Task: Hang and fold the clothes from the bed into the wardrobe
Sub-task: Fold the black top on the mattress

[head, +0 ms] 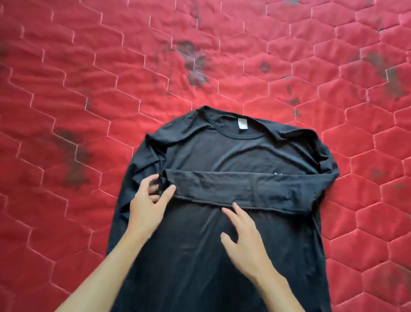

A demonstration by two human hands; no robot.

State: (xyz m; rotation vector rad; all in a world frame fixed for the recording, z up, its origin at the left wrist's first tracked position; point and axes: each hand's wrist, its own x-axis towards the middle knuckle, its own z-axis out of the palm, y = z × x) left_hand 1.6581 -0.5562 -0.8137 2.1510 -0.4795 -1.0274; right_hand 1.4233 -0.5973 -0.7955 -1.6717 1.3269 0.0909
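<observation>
Black shirt (191, 265) lies flat, collar far, on a red quilted mattress (83, 72) with hexagon stitching and dark stains. One sleeve (234, 189) lies folded across its chest. The left hand (147, 208) pinches the sleeve's end, and the right hand (244, 242) rests spread-fingered just near it.

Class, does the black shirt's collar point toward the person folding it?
No, the collar of the black shirt lies at the far end.
</observation>
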